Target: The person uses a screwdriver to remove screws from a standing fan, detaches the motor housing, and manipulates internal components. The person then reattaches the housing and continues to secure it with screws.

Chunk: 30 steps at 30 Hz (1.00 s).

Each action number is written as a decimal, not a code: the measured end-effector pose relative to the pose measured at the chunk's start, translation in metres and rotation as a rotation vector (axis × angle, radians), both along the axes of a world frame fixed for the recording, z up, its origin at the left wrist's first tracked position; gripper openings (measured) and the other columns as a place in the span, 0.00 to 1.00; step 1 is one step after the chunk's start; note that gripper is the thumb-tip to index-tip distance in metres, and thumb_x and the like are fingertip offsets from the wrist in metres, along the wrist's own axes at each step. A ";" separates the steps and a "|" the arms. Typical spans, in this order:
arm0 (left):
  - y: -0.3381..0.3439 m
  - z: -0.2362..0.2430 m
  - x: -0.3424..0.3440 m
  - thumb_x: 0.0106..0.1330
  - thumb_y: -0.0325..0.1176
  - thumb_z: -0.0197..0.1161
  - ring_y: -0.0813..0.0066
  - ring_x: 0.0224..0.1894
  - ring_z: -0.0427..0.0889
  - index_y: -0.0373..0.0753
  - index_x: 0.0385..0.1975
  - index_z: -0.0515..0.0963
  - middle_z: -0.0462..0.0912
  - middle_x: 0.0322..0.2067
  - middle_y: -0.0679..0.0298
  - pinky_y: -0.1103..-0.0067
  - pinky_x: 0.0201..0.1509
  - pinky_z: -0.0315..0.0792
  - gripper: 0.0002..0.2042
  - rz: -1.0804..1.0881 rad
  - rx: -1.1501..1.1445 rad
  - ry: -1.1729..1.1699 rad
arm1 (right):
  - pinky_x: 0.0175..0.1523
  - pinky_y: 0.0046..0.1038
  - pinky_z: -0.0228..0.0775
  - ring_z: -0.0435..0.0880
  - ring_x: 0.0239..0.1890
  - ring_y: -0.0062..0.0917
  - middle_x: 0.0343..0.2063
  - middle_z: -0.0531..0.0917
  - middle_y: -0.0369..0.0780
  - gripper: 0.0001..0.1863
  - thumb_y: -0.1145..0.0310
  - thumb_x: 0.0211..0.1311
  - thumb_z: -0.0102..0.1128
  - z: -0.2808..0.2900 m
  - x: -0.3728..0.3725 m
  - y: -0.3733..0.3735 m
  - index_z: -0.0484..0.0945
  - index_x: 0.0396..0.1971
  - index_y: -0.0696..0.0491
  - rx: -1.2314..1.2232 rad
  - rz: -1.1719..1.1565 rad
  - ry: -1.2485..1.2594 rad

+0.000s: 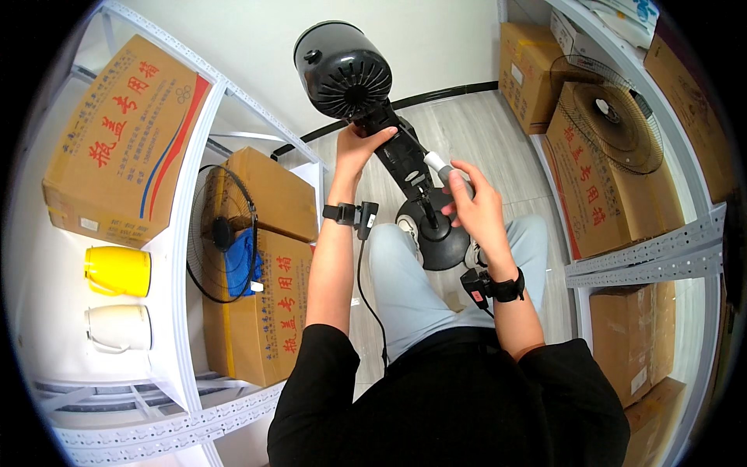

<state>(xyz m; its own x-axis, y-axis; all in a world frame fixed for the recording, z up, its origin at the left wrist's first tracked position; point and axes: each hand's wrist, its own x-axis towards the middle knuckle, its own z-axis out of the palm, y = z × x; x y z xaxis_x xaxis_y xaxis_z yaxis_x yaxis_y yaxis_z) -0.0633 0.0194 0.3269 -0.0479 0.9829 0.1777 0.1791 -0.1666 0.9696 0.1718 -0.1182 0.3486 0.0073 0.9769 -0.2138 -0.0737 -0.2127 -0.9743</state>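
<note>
A black pedestal fan without its grille stands in front of me. Its rounded motor housing [334, 66] with radial vent slots is at the top, above a black neck [401, 159] and a round base [455, 247] on the floor between my feet. My left hand [355, 152] is closed round the neck just below the housing, its thumb lying across the front. In my right hand [476, 204] is a screwdriver [437, 161] with a white and grey handle. Its thin shaft slants up and left along the neck toward the housing; where the tip rests is hard to see.
At left, a white shelf [204, 148] carries cardboard boxes [128, 140], a yellow cup [117, 272], a white cup [118, 328] and a black fan grille [221, 265] with blue cloth. Another grille [611, 124] leans on boxes [589, 187] at right. A cable [362, 292] hangs from my left wrist.
</note>
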 end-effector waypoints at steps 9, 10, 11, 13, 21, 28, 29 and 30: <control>0.002 0.000 -0.002 0.53 0.32 0.78 0.82 0.37 0.81 0.30 0.39 0.83 0.86 0.36 0.64 0.83 0.45 0.73 0.17 0.000 -0.020 0.057 | 0.50 0.31 0.75 0.83 0.47 0.33 0.47 0.79 0.42 0.28 0.71 0.56 0.71 -0.026 -0.006 -0.004 0.77 0.59 0.46 0.621 -0.227 -0.464; 0.002 0.000 -0.002 0.53 0.32 0.78 0.82 0.37 0.81 0.30 0.39 0.83 0.86 0.36 0.64 0.83 0.45 0.73 0.17 0.007 -0.024 0.068 | 0.52 0.29 0.75 0.82 0.48 0.30 0.48 0.79 0.41 0.28 0.71 0.56 0.71 -0.028 -0.005 -0.003 0.77 0.59 0.45 0.594 -0.207 -0.450; 0.003 -0.001 -0.003 0.53 0.32 0.78 0.82 0.37 0.81 0.31 0.38 0.83 0.86 0.36 0.64 0.83 0.45 0.73 0.17 0.015 -0.026 0.079 | 0.52 0.29 0.75 0.82 0.48 0.30 0.47 0.80 0.41 0.28 0.71 0.56 0.71 -0.028 -0.006 -0.003 0.77 0.59 0.45 0.607 -0.219 -0.454; 0.004 -0.004 -0.006 0.53 0.32 0.78 0.82 0.37 0.81 0.31 0.38 0.83 0.86 0.36 0.64 0.83 0.45 0.73 0.16 0.029 -0.023 0.092 | 0.51 0.29 0.75 0.82 0.48 0.29 0.46 0.81 0.40 0.28 0.71 0.56 0.71 -0.025 -0.009 -0.003 0.77 0.59 0.46 0.632 -0.242 -0.461; -0.001 0.003 0.000 0.54 0.32 0.77 0.81 0.37 0.82 0.31 0.38 0.83 0.86 0.37 0.64 0.82 0.46 0.73 0.16 -0.033 -0.005 0.003 | 0.51 0.34 0.74 0.82 0.46 0.37 0.47 0.82 0.43 0.20 0.77 0.54 0.67 -0.022 -0.012 -0.003 0.80 0.49 0.54 0.560 -0.213 -0.506; 0.002 -0.005 -0.003 0.55 0.32 0.77 0.82 0.37 0.81 0.31 0.39 0.82 0.86 0.37 0.64 0.82 0.46 0.73 0.16 0.025 0.010 0.028 | 0.53 0.34 0.74 0.81 0.48 0.38 0.47 0.83 0.42 0.18 0.79 0.52 0.67 -0.033 -0.010 -0.002 0.81 0.45 0.54 0.812 -0.336 -0.564; 0.001 -0.007 -0.002 0.55 0.32 0.77 0.82 0.37 0.81 0.31 0.39 0.82 0.86 0.37 0.64 0.83 0.46 0.73 0.16 0.033 0.017 0.028 | 0.52 0.34 0.74 0.81 0.48 0.38 0.47 0.83 0.42 0.18 0.79 0.52 0.68 -0.033 -0.008 -0.004 0.81 0.45 0.54 0.806 -0.336 -0.552; 0.001 -0.008 -0.001 0.55 0.32 0.77 0.82 0.37 0.81 0.31 0.39 0.82 0.86 0.37 0.65 0.83 0.46 0.73 0.16 0.042 0.023 0.028 | 0.52 0.34 0.74 0.81 0.48 0.38 0.47 0.83 0.42 0.18 0.79 0.52 0.68 -0.034 -0.005 -0.005 0.81 0.44 0.54 0.799 -0.336 -0.540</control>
